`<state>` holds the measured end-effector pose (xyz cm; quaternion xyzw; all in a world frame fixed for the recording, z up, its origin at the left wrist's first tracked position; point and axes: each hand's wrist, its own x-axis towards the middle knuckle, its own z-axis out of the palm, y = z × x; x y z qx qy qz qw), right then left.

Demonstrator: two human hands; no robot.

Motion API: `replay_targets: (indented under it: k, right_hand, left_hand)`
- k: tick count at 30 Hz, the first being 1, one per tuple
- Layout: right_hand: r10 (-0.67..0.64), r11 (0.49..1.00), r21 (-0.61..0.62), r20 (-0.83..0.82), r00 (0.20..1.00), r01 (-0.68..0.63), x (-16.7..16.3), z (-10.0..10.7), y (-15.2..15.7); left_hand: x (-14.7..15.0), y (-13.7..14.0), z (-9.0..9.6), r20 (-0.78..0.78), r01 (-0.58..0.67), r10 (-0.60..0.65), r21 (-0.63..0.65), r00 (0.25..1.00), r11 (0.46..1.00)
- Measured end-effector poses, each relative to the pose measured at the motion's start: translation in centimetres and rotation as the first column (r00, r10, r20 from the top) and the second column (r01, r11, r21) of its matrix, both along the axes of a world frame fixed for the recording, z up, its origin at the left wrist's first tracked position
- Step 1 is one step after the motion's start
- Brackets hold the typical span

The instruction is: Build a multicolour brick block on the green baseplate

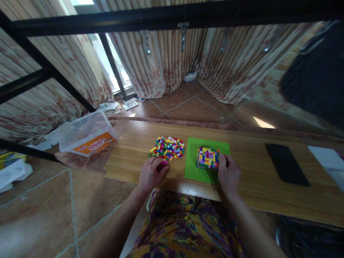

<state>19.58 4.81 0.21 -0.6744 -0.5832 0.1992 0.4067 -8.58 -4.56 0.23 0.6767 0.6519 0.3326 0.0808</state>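
Note:
A small magenta toy brick (164, 163) sits between the thumb and fingers of my left hand (151, 174), which is closed on it at the near edge of a pile of loose colourful bricks (168, 147). To the right lies a green studded baseplate (192, 168). On it stands a low block built of multicoloured bricks (207, 157), with rings of colour on its top. My right hand (229, 175) is curled against the right side of this block, gripping its edge. Some of its fingertips are hidden behind the block.
The narrow wooden table (249, 157) carries a black phone-like slab (287, 164) and white paper (326, 157) at the right. A clear plastic box (86, 134) with an orange label stands left. A black metal bar (161, 18) crosses overhead, before striped curtains (150, 68).

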Motion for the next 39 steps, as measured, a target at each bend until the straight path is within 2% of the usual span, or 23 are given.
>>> replay_targets:
  k: [4, 11, 16, 20, 24, 27, 34, 39]
  right_hand:
    - [-0.003, 1.000, 0.000, 0.022, 1.000, 0.003, 0.0, -0.1, 0.0]
    - [0.003, 1.000, 0.006, 0.051, 0.999, -0.004, 0.2, -0.4, 0.1]
    - [0.020, 1.000, 0.002, 0.002, 1.000, -0.020, 0.1, -0.5, 0.1]
    - [0.021, 1.000, -0.005, -0.007, 1.000, -0.021, 0.0, -0.4, 0.2]
    - [0.025, 1.000, -0.001, -0.025, 0.999, -0.025, -0.1, -0.4, 0.2]
    - [0.038, 0.999, 0.005, -0.035, 0.999, -0.038, -0.2, -0.4, 0.3]
    - [0.055, 0.998, 0.046, -0.057, 0.997, -0.052, -0.5, -0.4, 0.5]
    - [0.087, 0.993, 0.084, -0.095, 0.992, -0.079, -0.5, -0.6, 0.5]
  left_hand:
    - [0.3, 0.2, -0.2, -0.047, -0.048, 0.049, 0.017, 0.998, 0.999]
    - [0.2, -0.3, -0.1, 0.039, -0.041, 0.040, 0.030, 0.998, 0.999]
    - [0.0, -0.6, 0.4, 0.145, -0.134, 0.119, 0.094, 0.982, 0.987]
    - [1.0, 0.2, 0.6, 0.312, -0.139, 0.106, 0.086, 0.944, 0.987]
    - [2.8, 2.4, 1.1, 0.460, -0.068, 0.022, 0.084, 0.887, 0.994]
    - [4.3, 4.4, 2.1, 0.506, 0.005, -0.025, 0.041, 0.862, 0.999]
    - [8.8, 9.2, 5.2, 0.398, 0.235, -0.244, 0.071, 0.884, 0.969]
    - [12.5, 12.5, 6.5, 0.352, 0.340, -0.330, 0.035, 0.876, 0.940]
